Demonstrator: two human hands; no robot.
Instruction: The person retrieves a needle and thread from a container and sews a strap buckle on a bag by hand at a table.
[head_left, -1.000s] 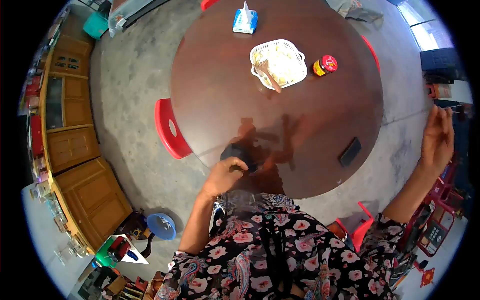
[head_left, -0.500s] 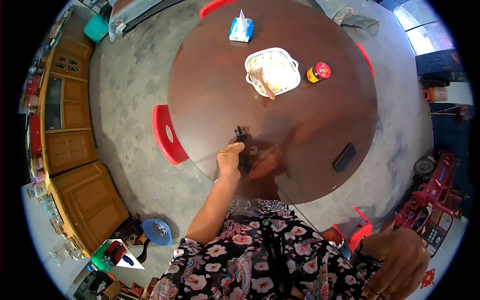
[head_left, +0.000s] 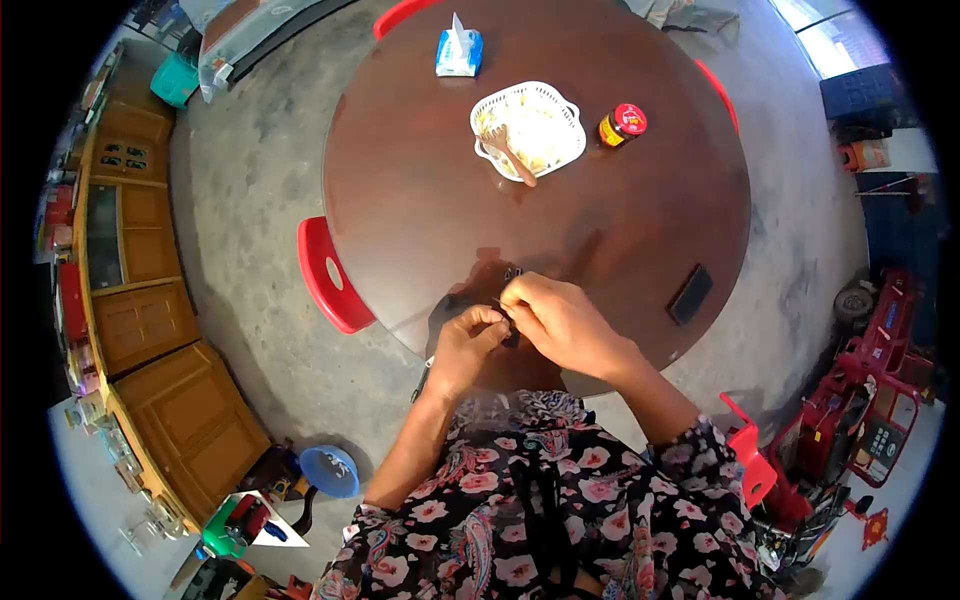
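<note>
Both my hands meet above the near edge of the round brown table [head_left: 420, 200]. Between them is a small black pronged piece that looks like a buckle [head_left: 513, 273]; its tip shows just past my right fingers, and the rest is mostly covered. My left hand [head_left: 468, 350] is closed, thumb and fingertips pinched on the dark piece. From the right, my right hand [head_left: 562, 318] is closed over its upper part, fingers bent down. The two hands' fingertips nearly touch.
On the table stand a white basket [head_left: 574, 150] of food with a brown wooden fork [head_left: 513, 160], a red-lidded jar [head_left: 622, 125], a tissue pack [head_left: 458, 55] and a black phone [head_left: 690, 294]. Red chairs [head_left: 318, 270] surround it. A blue basin [head_left: 330, 470] sits lower left.
My right hand has come up from the lower right to join the left at the black piece. My left hand has drawn slightly nearer my body. The view has shifted a little.
</note>
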